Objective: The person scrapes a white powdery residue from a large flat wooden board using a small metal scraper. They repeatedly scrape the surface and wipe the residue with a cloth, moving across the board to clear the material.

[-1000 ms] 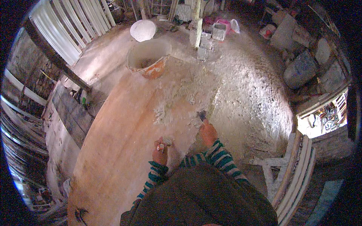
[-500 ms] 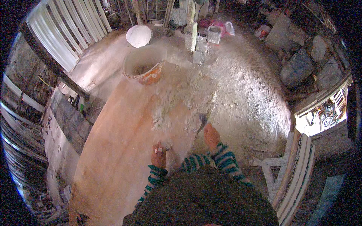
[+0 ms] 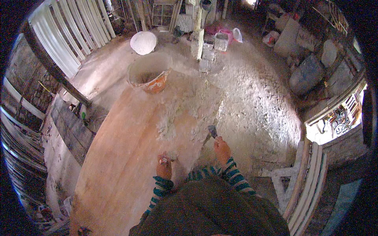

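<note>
My right hand (image 3: pixel 223 151) is closed around the handle of a putty knife, its dark flat blade (image 3: pixel 213 131) pointing away from me. The blade is over the edge of a broad reddish-brown board (image 3: pixel 118 157), where pale plaster-like residue (image 3: pixel 173 118) is smeared. My left hand (image 3: pixel 164 168) is also closed, to the left above the same board. Something small and pale with a dark end shows at its fingers; its kind is too blurred to make out. Farther off, an orange bucket (image 3: pixel 157 85) with a dusty inside rests at the board's far end.
A white basin (image 3: pixel 143 43) lies beyond the bucket. Grey blocks (image 3: pixel 206 59) stand by a post. Rough pale ground (image 3: pixel 256 102) spreads to the right, near a blue-grey barrel (image 3: pixel 307 74). White corrugated sheets (image 3: pixel 71 35) lean at far left; pale slats (image 3: pixel 309 185) lie at right.
The view has shifted a little, so the scene sits slightly lower. My right hand has drawn slightly nearer to me, and more of the knife blade shows. My left hand stays closed.
</note>
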`<move>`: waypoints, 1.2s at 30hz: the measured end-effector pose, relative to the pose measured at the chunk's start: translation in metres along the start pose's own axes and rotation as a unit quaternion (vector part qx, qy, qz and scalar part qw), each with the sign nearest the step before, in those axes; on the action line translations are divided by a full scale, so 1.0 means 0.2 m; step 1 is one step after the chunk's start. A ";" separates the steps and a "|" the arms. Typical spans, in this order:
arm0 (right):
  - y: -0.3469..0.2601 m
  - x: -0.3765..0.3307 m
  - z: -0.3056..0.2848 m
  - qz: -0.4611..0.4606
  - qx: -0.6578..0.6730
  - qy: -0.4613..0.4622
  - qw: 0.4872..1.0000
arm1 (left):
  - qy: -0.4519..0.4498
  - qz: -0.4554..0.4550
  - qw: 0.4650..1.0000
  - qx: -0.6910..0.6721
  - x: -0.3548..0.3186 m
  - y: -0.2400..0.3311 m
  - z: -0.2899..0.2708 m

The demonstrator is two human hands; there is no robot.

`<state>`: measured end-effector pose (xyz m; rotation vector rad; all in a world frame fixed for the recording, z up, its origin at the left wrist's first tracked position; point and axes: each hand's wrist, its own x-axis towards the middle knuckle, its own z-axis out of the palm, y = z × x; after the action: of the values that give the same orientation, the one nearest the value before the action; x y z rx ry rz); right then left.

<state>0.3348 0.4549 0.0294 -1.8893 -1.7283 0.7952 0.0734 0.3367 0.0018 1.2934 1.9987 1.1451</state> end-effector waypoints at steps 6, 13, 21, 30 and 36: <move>-0.07 0.20 -0.01 -0.025 -0.076 0.017 0.997 | 0.005 0.040 0.998 0.043 -0.01 0.03 -0.04; 0.02 0.18 0.04 -0.020 -0.127 0.049 0.991 | 0.016 0.102 0.994 -0.027 0.02 0.04 -0.02; 0.00 0.08 -0.01 -0.060 -0.090 0.022 0.994 | -0.011 0.101 0.992 0.078 0.04 0.11 -0.05; -0.07 0.04 -0.01 -0.078 -0.088 -0.001 0.993 | 0.027 0.151 0.986 0.069 0.04 -0.01 -0.01; -0.11 0.21 0.04 -0.037 -0.078 0.016 0.996 | 0.002 0.083 0.996 0.042 0.04 0.08 -0.01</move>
<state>0.3151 0.4978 0.0342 -1.9131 -1.8767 0.6139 0.0757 0.3458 0.0175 1.5258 1.9905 1.1489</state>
